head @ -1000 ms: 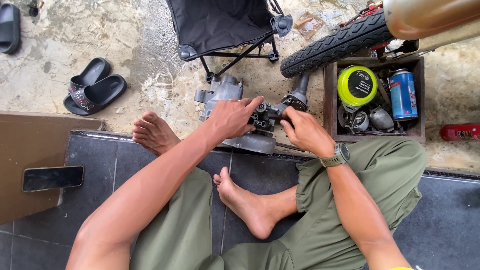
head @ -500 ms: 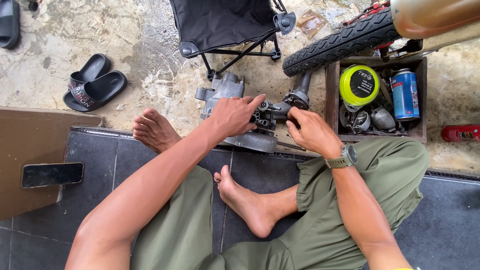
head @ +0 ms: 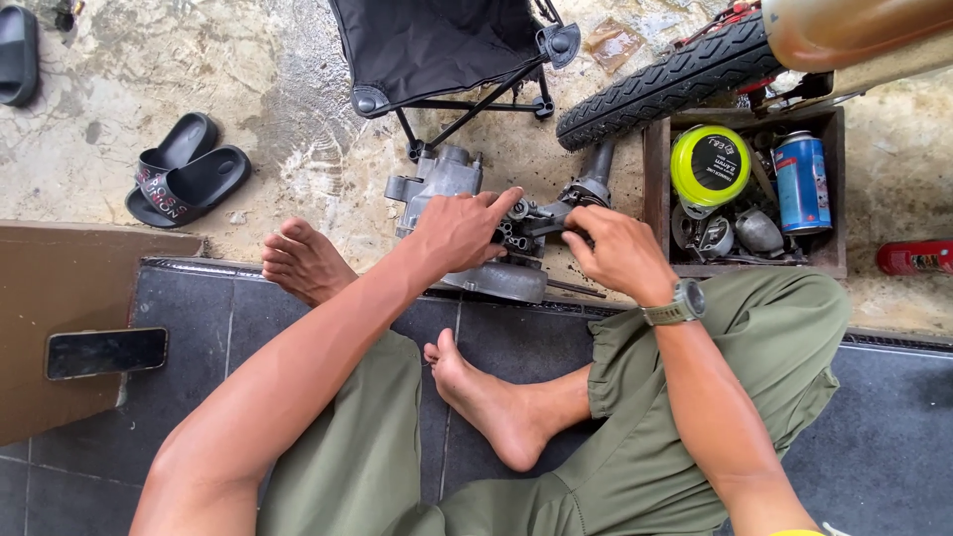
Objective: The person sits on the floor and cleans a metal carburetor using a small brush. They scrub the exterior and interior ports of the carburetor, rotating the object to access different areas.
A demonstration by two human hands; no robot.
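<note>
The floor [head: 119, 69] fills the frame: rough concrete across the top, dark tiles [head: 893, 437] below. A folding chair [head: 437, 50] with black fabric stands at top centre, and a tyre [head: 665, 84] slants in from the upper right beside a brown tank [head: 854, 30]. A brown board [head: 69, 288] lies at the left edge with a phone [head: 105, 351] on it. A wooden box [head: 745, 194] at the right holds a yellow-green tin [head: 710, 164], a blue can [head: 800, 182] and small metal parts. A pair of dark sandals [head: 184, 179] sits at upper left, one more sandal [head: 18, 55] in the corner, and a red item [head: 913, 257] at the right edge.

The person sits cross-legged in green trousers, feet bare. Just above the tile edge, at the middle of the frame, lies a grey engine part [head: 447, 184] with a round cover [head: 496, 281]. The left hand [head: 462, 230] rests palm down on it, fingers curled loosely over the top, forefinger stretched toward the small fittings at the centre. The right hand [head: 617, 250], with a watch [head: 680, 302] on its wrist, is curled around the part's right end; its fingertips are hidden, so how tight the grip is cannot be told.
</note>
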